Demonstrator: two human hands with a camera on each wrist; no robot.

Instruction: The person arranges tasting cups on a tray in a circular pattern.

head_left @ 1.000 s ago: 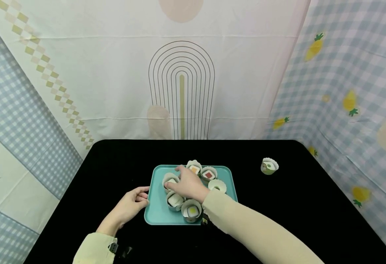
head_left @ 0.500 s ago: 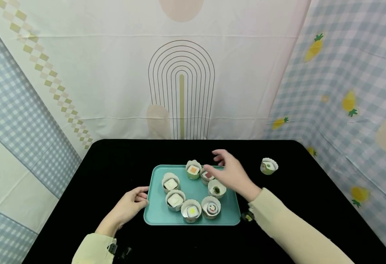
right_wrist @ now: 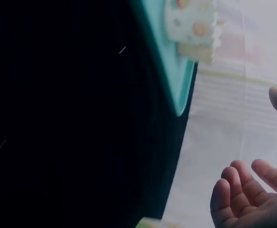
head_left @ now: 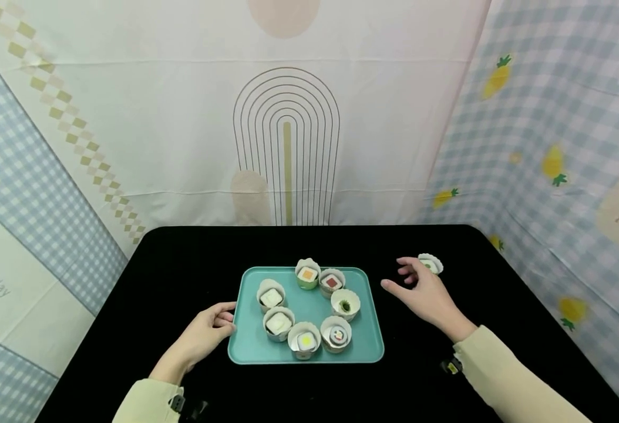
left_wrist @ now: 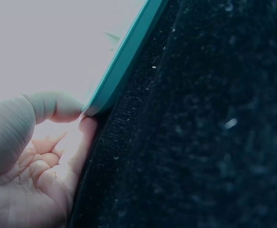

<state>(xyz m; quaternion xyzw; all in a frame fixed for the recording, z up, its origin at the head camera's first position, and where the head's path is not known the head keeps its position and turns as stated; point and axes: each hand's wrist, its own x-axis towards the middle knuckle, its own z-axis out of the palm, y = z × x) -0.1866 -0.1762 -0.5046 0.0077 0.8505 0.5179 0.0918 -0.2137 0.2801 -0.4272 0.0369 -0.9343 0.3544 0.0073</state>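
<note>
My left hand [head_left: 201, 338] pinches the left edge of a turquoise tray [head_left: 315, 310] between thumb and finger; the left wrist view shows the thumb tip [left_wrist: 67, 109] right at its rim. Several paper baking cups stand in a ring on the tray, each with a small sushi-like piece inside: orange-topped [head_left: 308, 274], red-topped [head_left: 332, 284], yellow-topped [head_left: 305, 341] and plain white among them. My right hand [head_left: 428, 296] holds nothing, fingers loosely bent and thumb apart. It is right of the tray, close to a lone baking cup [head_left: 432, 261] whose lower part it hides.
A black cloth-covered table [head_left: 198, 252] lies under everything. Behind it hangs a pale printed curtain [head_left: 182, 135], and a blue checked curtain [head_left: 531, 123] with pineapples runs along the right side.
My right hand has left the left-rear cup on the tray and moved across to the right, near the lone cup. The left hand stays at the tray edge.
</note>
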